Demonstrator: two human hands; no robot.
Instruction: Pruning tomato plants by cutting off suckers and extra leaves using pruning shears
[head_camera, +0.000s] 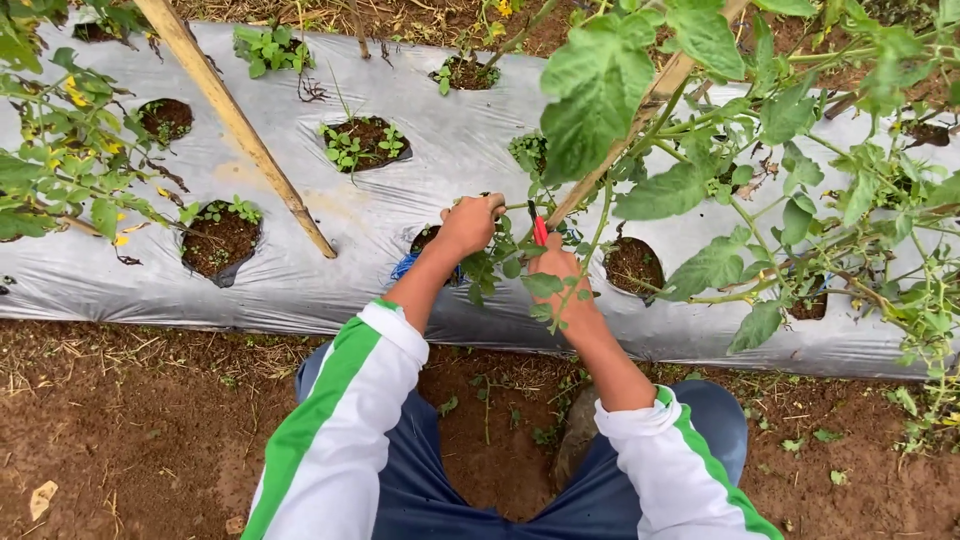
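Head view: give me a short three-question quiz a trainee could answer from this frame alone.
1. True or false: the right hand holds a red-handled tool.
2. What covers the planting bed? A) straw B) grey plastic sheet C) wire mesh
3. What does the left hand grip?

Key: 1 true. 2 B. 3 a thin green plant stem, near the base of a leaning wooden stake.

Brown soil bed (130, 440) under silver plastic mulch sheet (450, 150), with round planting holes (220, 243).
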